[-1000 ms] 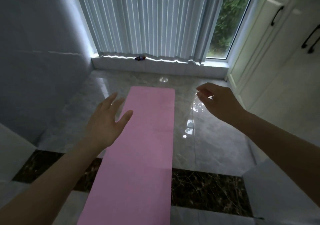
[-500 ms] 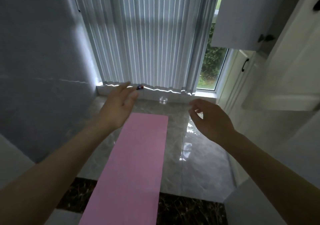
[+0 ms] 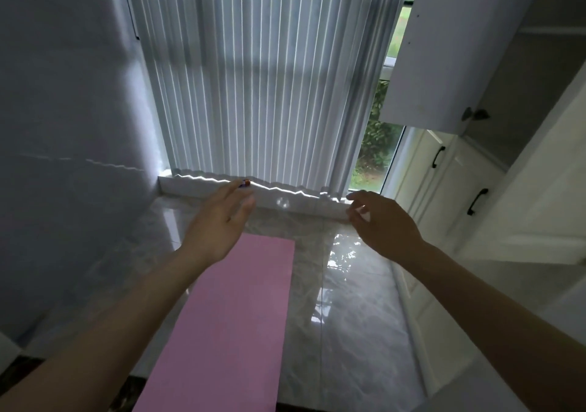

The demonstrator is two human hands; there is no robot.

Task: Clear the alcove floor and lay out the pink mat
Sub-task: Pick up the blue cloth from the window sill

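The mat (image 3: 228,323) is lying flat and unrolled on the floor (image 3: 355,332), a plain pink strip running from the bottom edge of the frame up to the centre, its far short edge square and stopping short of the sill (image 3: 285,199). The floor around it is showing glossy grey marble with window glare to the right of the mat.

Both hands are hovering in the air above the mat's far end, holding nothing. The left hand (image 3: 218,221) is sitting centre-left with its fingers (image 3: 231,189) straight and close together, thumb apart, tips overlapping in the frame a small red and blue object (image 3: 246,183) on the sill. The right hand (image 3: 380,221) is sitting centre-right, its fingers loosely curled and slightly spread.

Compared with half a second ago, the view is tilting further up: the blinds (image 3: 269,79) and the cabinet (image 3: 444,47) at upper right are filling more of the frame, and the mat is sitting lower. The hands are keeping much the same poses, now lying against the sill line rather than below it.
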